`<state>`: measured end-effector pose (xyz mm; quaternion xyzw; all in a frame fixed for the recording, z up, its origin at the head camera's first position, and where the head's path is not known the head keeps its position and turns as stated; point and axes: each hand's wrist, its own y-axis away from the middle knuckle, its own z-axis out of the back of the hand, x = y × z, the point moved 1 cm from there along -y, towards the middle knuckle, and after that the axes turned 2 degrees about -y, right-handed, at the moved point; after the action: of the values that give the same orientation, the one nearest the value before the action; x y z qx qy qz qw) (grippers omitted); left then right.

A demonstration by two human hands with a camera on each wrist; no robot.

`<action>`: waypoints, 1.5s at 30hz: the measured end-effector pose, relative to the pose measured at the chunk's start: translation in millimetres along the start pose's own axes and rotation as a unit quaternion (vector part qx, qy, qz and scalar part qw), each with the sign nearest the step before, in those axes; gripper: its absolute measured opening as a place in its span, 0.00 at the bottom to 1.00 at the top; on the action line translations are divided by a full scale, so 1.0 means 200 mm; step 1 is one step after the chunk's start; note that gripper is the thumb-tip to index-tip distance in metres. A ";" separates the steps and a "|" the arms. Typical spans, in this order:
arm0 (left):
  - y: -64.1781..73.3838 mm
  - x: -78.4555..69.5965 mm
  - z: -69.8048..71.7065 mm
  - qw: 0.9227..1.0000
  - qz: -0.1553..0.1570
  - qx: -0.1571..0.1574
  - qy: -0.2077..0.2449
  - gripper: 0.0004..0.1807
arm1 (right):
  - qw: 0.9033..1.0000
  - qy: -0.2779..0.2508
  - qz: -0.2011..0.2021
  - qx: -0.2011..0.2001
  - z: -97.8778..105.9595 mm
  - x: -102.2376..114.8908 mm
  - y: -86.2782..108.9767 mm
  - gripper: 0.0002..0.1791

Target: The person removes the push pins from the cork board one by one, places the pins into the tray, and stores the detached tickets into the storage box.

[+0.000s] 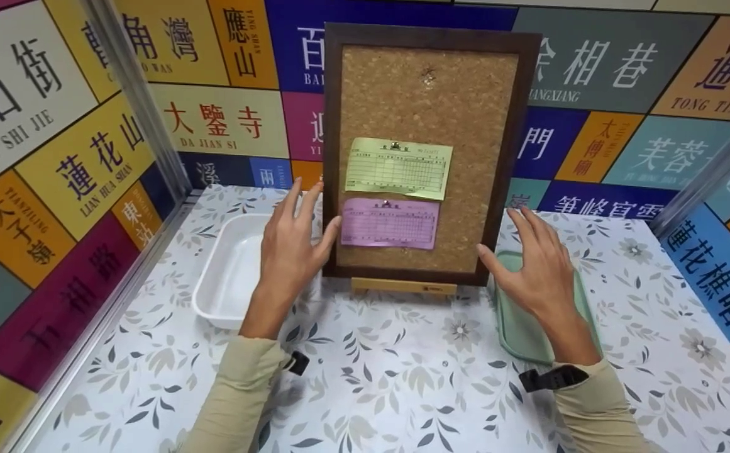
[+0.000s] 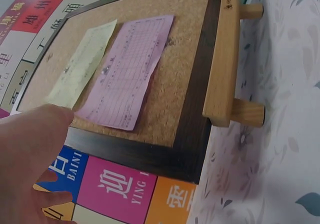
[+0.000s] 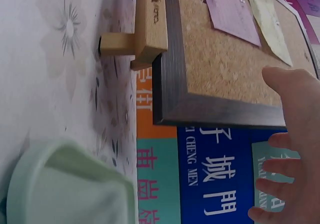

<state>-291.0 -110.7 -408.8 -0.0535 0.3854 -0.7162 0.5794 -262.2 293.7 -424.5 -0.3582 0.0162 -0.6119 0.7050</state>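
A framed cork board (image 1: 471, 176) leans upright on a small wooden stand (image 1: 402, 287). Pinned to it are a yellow-green form slip (image 1: 396, 170) and, just below, a pink-purple form slip (image 1: 390, 225). My left hand (image 1: 292, 245) is raised by the board's left edge, fingers spread and nothing in it, the thumb tip near the pink slip's left side in the head view. On the other side, my right hand (image 1: 534, 264) hovers near the lower right corner of the frame, fingers extended and holding nothing.
Behind the left hand stands a white tray (image 1: 214, 296); a green tray (image 1: 515, 343) lies beneath the right hand. A floral cloth covers the table (image 1: 377, 377). Panels printed with place names (image 1: 226, 119) rise behind and at both sides.
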 end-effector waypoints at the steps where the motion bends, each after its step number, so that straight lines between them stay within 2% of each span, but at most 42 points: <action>1: 0.00 -0.01 0.00 1.000 -0.003 0.000 0.002 0.34 | 1.000 -0.009 0.007 -0.010 0.00 0.01 0.00 0.46; 8: -0.01 -0.06 -0.03 1.000 -0.005 0.010 0.005 0.28 | 0.995 -0.058 0.046 -0.065 -0.02 0.12 -0.02 0.38; 12: -0.03 -0.07 -0.04 1.000 -0.002 0.002 0.027 0.26 | 0.991 -0.078 0.068 -0.081 -0.05 0.17 -0.03 0.36; 21: -0.08 -0.09 -0.10 0.996 0.017 -0.025 0.084 0.16 | 0.987 -0.098 0.096 -0.087 -0.14 0.29 -0.05 0.33; 28: -0.10 -0.11 -0.15 0.993 0.040 -0.037 0.109 0.15 | 0.983 -0.124 0.109 -0.083 -0.20 0.37 -0.06 0.27; 37: -0.09 -0.10 -0.17 0.992 0.049 -0.025 0.117 0.14 | 0.981 -0.154 0.104 -0.060 -0.23 0.45 -0.08 0.15; 45: -0.11 -0.10 -0.16 0.991 0.053 -0.011 0.124 0.14 | 0.974 -0.189 0.114 -0.050 -0.26 0.54 -0.14 0.11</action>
<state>-319.6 -76.9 -410.2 0.0502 0.4642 -0.6817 0.5633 -282.1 173.5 -403.5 -0.4977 -0.0465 -0.4471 0.7418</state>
